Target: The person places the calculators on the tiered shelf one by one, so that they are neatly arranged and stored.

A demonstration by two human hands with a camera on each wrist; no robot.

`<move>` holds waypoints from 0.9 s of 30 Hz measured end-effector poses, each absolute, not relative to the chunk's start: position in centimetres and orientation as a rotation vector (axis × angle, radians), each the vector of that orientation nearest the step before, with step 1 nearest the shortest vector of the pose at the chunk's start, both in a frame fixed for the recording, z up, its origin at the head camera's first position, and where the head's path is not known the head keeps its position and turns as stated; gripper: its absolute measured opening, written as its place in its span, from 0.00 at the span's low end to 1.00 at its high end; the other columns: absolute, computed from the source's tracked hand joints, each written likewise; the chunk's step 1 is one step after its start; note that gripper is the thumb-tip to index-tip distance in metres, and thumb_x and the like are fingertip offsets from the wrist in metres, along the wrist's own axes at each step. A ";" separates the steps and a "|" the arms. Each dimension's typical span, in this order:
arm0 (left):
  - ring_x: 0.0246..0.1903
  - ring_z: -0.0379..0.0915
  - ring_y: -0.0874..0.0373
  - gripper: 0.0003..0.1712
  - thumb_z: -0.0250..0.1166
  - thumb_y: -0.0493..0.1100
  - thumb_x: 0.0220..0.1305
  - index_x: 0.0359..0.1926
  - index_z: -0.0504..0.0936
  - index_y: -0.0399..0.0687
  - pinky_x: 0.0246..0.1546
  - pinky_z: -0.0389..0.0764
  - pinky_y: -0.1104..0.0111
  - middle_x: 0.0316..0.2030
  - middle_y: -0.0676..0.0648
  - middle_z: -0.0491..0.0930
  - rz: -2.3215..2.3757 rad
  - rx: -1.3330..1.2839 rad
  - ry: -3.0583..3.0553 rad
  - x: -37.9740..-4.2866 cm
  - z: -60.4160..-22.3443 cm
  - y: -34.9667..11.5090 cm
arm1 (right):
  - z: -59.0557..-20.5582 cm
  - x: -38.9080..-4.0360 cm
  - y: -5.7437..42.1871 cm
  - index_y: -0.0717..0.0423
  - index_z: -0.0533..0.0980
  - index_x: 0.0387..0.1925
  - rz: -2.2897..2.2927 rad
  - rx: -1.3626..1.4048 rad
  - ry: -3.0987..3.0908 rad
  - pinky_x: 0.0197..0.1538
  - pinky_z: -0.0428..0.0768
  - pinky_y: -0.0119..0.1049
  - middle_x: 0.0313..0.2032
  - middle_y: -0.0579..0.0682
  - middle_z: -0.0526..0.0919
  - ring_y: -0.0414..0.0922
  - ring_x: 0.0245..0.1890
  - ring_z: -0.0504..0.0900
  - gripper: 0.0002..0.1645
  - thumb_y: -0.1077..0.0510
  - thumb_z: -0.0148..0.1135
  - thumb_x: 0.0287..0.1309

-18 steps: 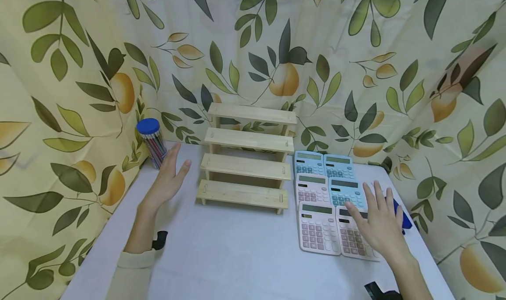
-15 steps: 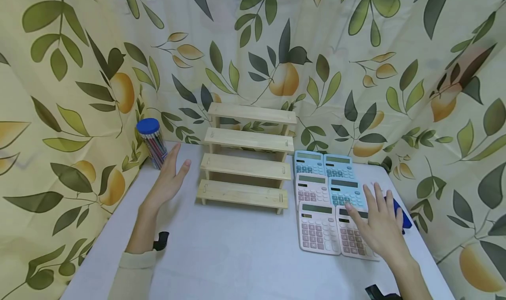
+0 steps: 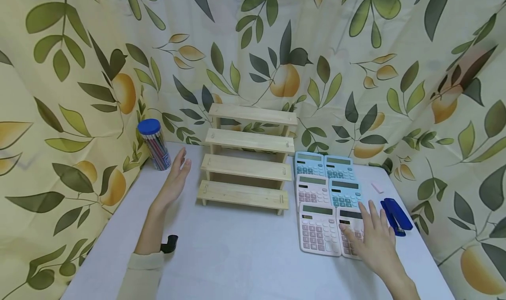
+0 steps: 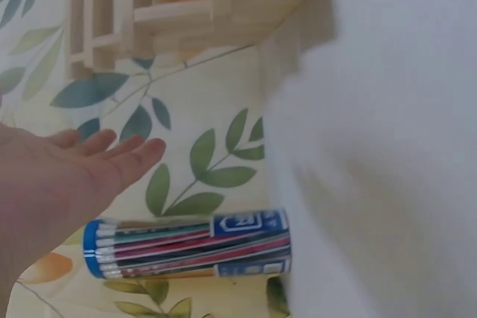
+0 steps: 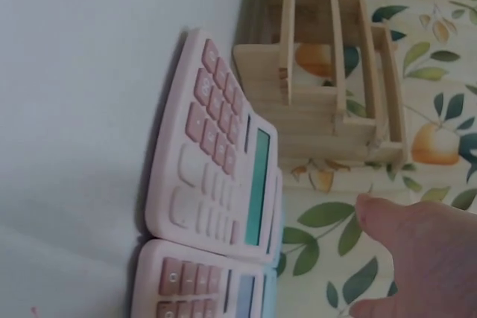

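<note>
My left hand (image 3: 174, 183) hovers with straight fingers near a blue-lidded jar of pencils (image 3: 155, 145), apart from it and holding nothing. In the left wrist view the jar (image 4: 190, 246) shows its coloured pencils through clear sides. Over the front right pink calculator (image 3: 348, 223) my right hand (image 3: 375, 243) is spread, fingers extended and nothing in its grasp; whether it touches the keys I cannot tell. Another pink calculator (image 3: 319, 229) lies beside it. Behind are a smaller pink calculator (image 3: 312, 189) and blue calculators (image 3: 345, 192) laid edge to edge.
A four-step wooden rack (image 3: 245, 164) stands at the middle back of the white table (image 3: 237, 256). A blue stapler (image 3: 396, 216) lies right of my right hand, with a small pink piece (image 3: 377, 187) behind it. A leaf-patterned curtain (image 3: 253, 49) surrounds the table.
My right hand has drawn back toward me, uncovering the stapler and the pink piece. My left hand has shifted slightly right, away from the pencil jar.
</note>
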State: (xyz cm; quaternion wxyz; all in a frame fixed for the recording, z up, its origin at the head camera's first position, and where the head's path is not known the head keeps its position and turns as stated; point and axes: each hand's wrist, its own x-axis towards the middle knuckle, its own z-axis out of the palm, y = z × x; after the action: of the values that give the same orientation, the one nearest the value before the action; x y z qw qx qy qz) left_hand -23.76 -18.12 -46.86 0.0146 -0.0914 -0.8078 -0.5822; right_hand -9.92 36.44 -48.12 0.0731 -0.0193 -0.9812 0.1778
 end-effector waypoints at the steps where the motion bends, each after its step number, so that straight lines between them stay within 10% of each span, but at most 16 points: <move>1: 0.82 0.34 0.39 0.43 0.39 0.63 0.82 0.85 0.33 0.54 0.79 0.42 0.38 0.83 0.39 0.36 -1.842 -0.273 -2.507 -23.8 -47.0 -18.0 | -48.2 -9.8 36.4 0.61 0.43 0.83 0.534 -0.060 -2.952 0.66 0.30 0.86 0.80 0.72 0.35 0.74 0.78 0.25 0.60 0.34 0.60 0.69; 13: 0.81 0.38 0.37 0.43 0.34 0.69 0.80 0.84 0.31 0.61 0.80 0.45 0.39 0.84 0.44 0.35 -2.167 -0.117 -2.434 -23.7 -49.0 -16.4 | -49.4 -8.9 37.4 0.67 0.44 0.81 0.583 -0.164 -3.123 0.64 0.45 0.88 0.78 0.77 0.36 0.82 0.74 0.31 0.70 0.30 0.69 0.59; 27: 0.81 0.41 0.41 0.40 0.36 0.56 0.85 0.84 0.31 0.46 0.82 0.44 0.52 0.82 0.34 0.44 -2.737 0.085 -1.839 -24.5 -51.1 -15.5 | -50.8 -9.0 38.3 0.67 0.39 0.81 0.726 -0.269 -3.248 0.63 0.51 0.84 0.77 0.76 0.29 0.81 0.74 0.36 0.87 0.28 0.81 0.39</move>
State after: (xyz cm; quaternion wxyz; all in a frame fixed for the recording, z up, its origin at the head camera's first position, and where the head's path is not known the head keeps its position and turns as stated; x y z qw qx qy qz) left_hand -24.48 -15.52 -51.06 -0.0785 0.0256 -0.5559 -0.8271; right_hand -9.00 38.34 -50.78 -0.0987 -0.0802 -0.9680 0.2164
